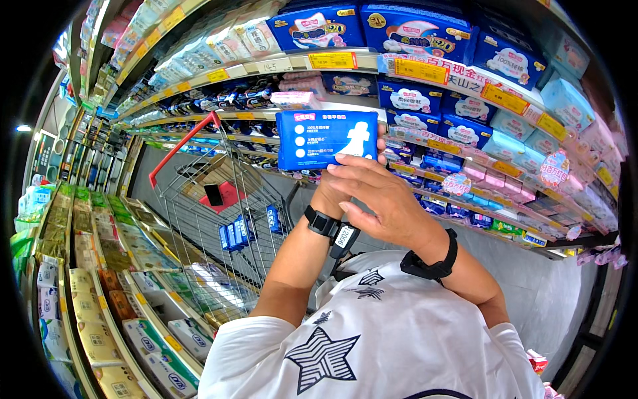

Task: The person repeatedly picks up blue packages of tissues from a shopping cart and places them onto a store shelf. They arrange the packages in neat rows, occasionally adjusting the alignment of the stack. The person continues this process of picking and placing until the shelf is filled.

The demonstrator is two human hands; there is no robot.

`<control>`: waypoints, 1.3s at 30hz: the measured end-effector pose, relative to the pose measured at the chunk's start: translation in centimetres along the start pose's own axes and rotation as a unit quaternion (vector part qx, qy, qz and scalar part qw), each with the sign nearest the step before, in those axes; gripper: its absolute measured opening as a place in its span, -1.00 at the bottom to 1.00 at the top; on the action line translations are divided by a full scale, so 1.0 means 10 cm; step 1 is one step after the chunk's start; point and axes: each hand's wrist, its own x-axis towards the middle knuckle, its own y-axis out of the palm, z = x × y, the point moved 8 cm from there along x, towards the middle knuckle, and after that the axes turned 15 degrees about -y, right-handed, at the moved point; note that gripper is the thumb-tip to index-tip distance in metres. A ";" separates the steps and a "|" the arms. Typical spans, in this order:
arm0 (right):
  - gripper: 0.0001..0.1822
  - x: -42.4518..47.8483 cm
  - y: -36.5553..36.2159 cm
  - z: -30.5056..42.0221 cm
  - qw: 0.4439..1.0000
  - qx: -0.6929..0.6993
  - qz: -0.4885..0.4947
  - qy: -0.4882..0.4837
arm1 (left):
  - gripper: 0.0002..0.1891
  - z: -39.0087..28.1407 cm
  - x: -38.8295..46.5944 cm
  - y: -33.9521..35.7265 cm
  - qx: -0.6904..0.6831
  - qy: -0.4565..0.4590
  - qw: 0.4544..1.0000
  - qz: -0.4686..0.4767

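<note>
A blue soft pack of sanitary pads (pixel 326 140) is held upright with its printed face toward me. My left hand (pixel 330 188) grips it from behind and below. Fingertips of that hand show past the pack's right edge, while its palm is hidden. My right hand (pixel 381 194) lies across in front of my left hand, fingers apart and nothing in them. One of its fingertips reaches the lower edge of the pack. Whether the other fingers touch my left hand, I cannot tell.
A wire shopping cart (pixel 209 219) with a red handle (pixel 182 144) stands at left, carrying a cardboard box (pixel 212 177), a phone (pixel 214 195) and blue packs (pixel 237 233). Shelves ahead hold more pads (pixel 421 32). Tissue packs (pixel 159 359) fill the left shelves.
</note>
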 end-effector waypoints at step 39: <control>-0.21 -1.10 -0.67 -0.98 0.777 0.403 -0.276 0.397 | -0.41 -0.36 -0.40 0.14 0.545 0.218 0.675 -0.447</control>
